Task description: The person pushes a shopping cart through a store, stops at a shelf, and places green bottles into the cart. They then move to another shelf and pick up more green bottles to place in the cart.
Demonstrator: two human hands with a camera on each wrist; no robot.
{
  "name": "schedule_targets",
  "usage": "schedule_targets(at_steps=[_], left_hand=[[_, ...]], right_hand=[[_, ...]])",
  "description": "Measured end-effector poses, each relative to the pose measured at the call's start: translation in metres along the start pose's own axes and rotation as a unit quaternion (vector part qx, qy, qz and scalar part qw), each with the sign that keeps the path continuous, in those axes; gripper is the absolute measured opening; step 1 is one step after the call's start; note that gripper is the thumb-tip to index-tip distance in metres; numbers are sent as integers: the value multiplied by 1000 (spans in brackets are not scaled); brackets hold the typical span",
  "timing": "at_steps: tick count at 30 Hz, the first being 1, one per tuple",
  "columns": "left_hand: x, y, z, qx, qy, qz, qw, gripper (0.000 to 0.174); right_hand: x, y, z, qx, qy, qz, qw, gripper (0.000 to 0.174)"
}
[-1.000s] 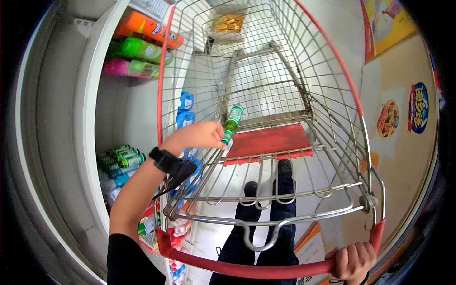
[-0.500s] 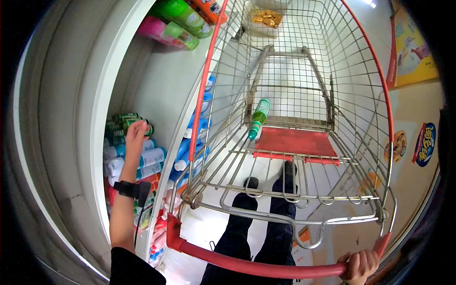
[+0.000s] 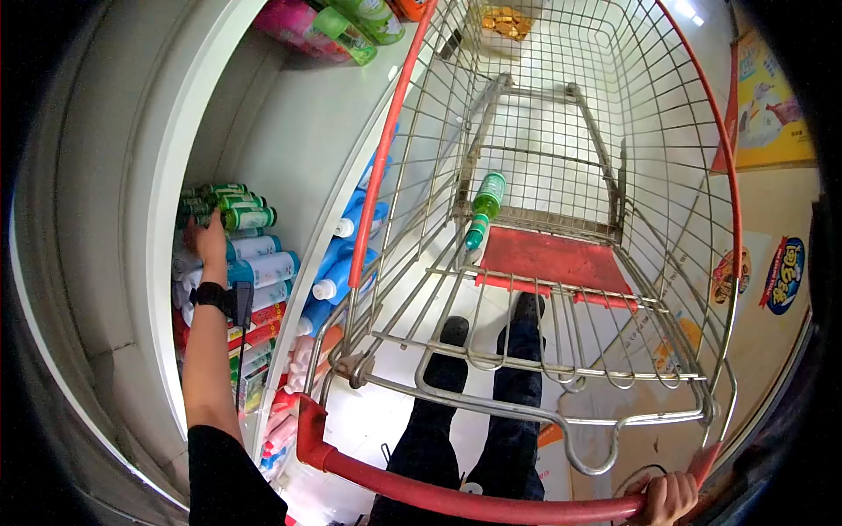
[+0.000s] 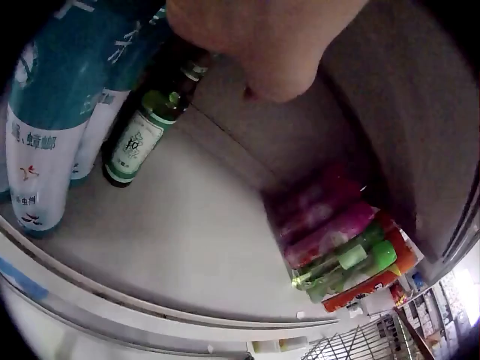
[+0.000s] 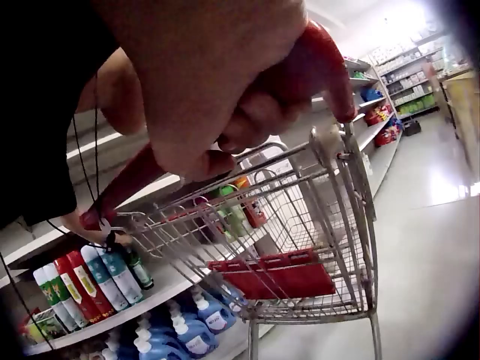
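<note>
My left hand (image 3: 207,242) reaches into the shelf at the left, right at a group of green glass bottles (image 3: 247,217) that lie with their bases outward. In the left wrist view, one labelled green bottle (image 4: 136,141) has its neck towards the hand (image 4: 274,49); the fingers are mostly hidden, so I cannot tell whether they hold it. A similar green bottle (image 3: 487,203) lies in the shopping cart, beside its red flap (image 3: 557,260). My right hand (image 3: 668,498) grips the right end of the cart's red handle (image 3: 491,507).
White-and-teal spray cans (image 3: 263,267) sit beside the bottles on the shelf (image 3: 294,149). Blue jugs (image 3: 338,276) stand lower down. Pink and green bottles (image 3: 355,31) are farther along. The wire cart (image 3: 421,184) holds a golden packet (image 3: 506,24) at its far end. Cardboard boxes (image 3: 675,298) line the right.
My left hand has let go of the green bottle in the cart and moved left to the bottles on the shelf. The view has shifted; my right hand keeps its grip.
</note>
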State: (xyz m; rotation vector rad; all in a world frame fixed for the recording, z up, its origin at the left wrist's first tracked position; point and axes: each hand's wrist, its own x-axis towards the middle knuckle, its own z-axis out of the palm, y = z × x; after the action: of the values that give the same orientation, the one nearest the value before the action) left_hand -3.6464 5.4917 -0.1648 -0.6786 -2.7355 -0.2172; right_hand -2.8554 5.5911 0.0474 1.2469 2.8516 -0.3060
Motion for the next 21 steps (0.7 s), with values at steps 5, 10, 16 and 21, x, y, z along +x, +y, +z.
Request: schedule_targets(at_steps=[5,10,16,21], left_hand=[[6,4,0,-38,33,-46,998,57],[18,-14,5,-31,73,42,996,38],[-6,25,-27,-213,-141,-80,963,27],[-64,74,-53,-191,-92,81,974,20]], right_hand=[[-8,4,3,-20,4,-2,1000,34],[-4,3,1,-10,-2,9,1000,34],[0,2,-1,-8,6,7,1000,31],[-6,5,1,-12,2,5,1000,30]])
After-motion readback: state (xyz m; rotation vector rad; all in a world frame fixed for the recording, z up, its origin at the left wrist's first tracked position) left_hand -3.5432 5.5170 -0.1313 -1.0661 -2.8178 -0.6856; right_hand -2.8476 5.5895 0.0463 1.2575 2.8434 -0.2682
